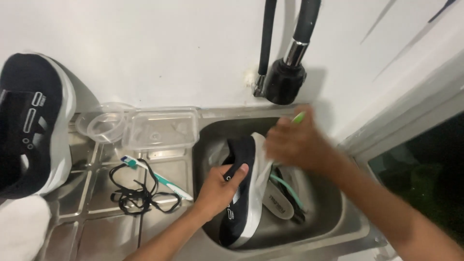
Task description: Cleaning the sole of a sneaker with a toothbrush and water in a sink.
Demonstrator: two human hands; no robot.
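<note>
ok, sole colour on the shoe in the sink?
White sole under a black knit shoe, gripped by the left hand; clearest in the head view.

A shoe point(241, 193) stands in the sink point(333, 212); laces point(140, 195) lie left on the drainboard point(82, 193).

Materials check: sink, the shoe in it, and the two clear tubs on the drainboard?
Sink: looks like brushed stainless steel, grey with dull reflections and pressed drainboard ribs.
Shoe, held by the left hand: black knit-looking fabric upper, white sole, probably foam or rubber.
Rectangular tub and round tub: thin clear plastic, glossy and see-through.
</note>
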